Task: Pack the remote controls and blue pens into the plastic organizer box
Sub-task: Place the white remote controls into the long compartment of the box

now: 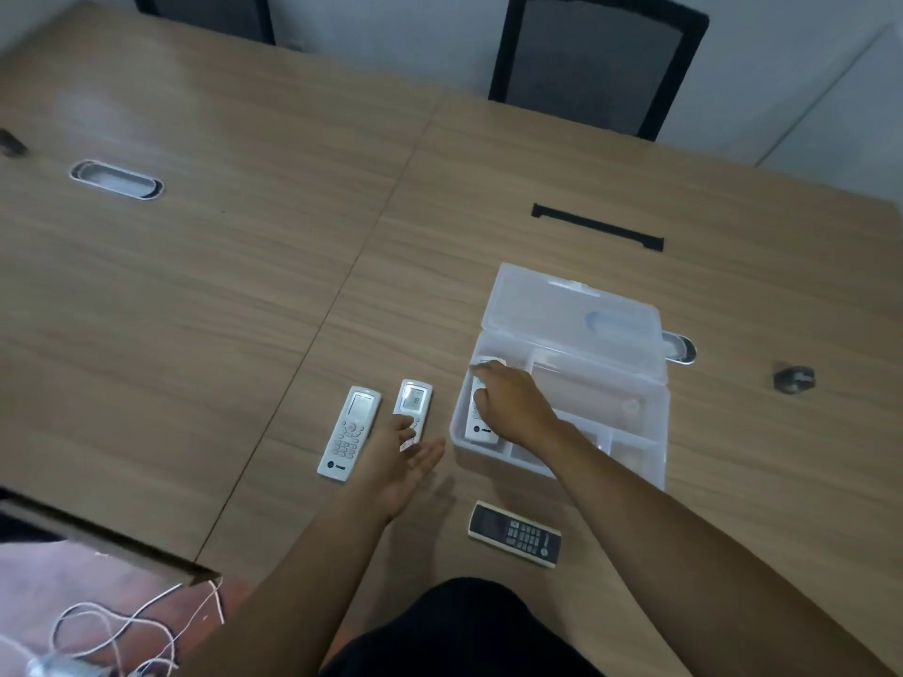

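A clear plastic organizer box (635,432) with its hinged lid thrown back sat open on the pale wood-grain counter (195,285). The right hand (508,403) reached into the box's left compartment, palm down, fingers curled over a white remote control (481,430) that lay there with its long axis running away from the person; whether the fingers actually gripped it could not be told. Only the remote's near, logo end showed below the hand.

The left hand (405,461) hovered open, palm turned up and fingers spread, holding nothing. Its fingertips overlapped the near end of a small white remote with a lit display (414,400), which lay just beyond them, pointing away from the person. Just to the left of that hand lay a longer white remote with a grey screen (349,434), roughly parallel to the small one. A dark-faced remote with a cream edge (515,534) lay to the right of the left forearm, beneath the right forearm, its long axis running crosswise.

Beyond the box stood a black mesh chair (596,61); white cables (112,627) trailed off the counter's near-left corner.
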